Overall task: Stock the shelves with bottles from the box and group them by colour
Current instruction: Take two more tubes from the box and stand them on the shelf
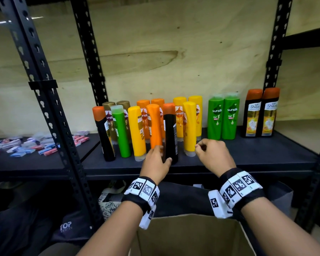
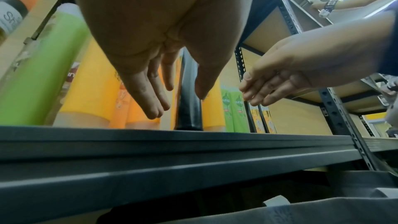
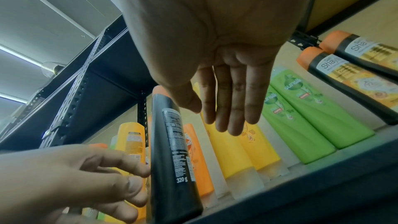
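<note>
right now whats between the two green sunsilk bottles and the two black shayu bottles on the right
Nothing: between the green Sunsilk pair and the black Shayu pair lies only bare dark shelf and plywood backing, clearest in the head view.

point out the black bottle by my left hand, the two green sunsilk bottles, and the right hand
black bottle (image 1: 170, 133), head view, mid body
two green sunsilk bottles (image 1: 223, 117), head view, where the pair meet
right hand (image 1: 213, 156), head view, back of hand

- Head view: looks forward and down onto shelf (image 1: 248, 156) front, both wrists in view.
- Wrist views: close under each palm, tilted upward.
- All share the black bottle (image 1: 170, 133).
</note>
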